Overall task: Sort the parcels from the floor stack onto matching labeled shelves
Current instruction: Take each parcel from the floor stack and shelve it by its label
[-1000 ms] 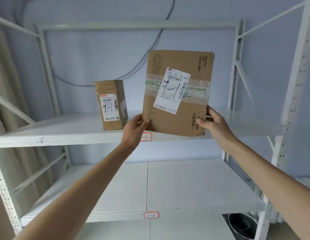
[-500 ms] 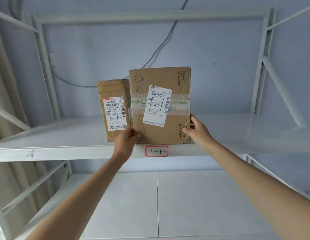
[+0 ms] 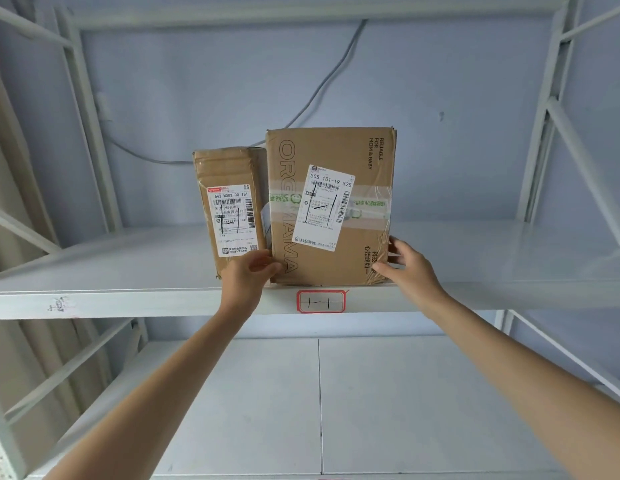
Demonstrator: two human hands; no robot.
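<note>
Two parcels are standing at the front edge of the upper shelf (image 3: 128, 299) tagged "1-1": the large box (image 3: 331, 206), with the left hand (image 3: 248, 277) and right hand (image 3: 410, 268) curling loosely against its lower corners, beside a small box (image 3: 229, 209); the floor stack is sitting out of view.

Our two forearms enter from the lower corners of the head view, both bare along their whole visible length. We wear no sleeves, cuffs or gloves within the frame. Our left hand (image 3: 248, 277) and right hand (image 3: 410, 270) carry no rings, and neither wrist bears a watch or band. The fingernails that show on our right hand are short and unpainted. No markings are visible on either arm.
</note>
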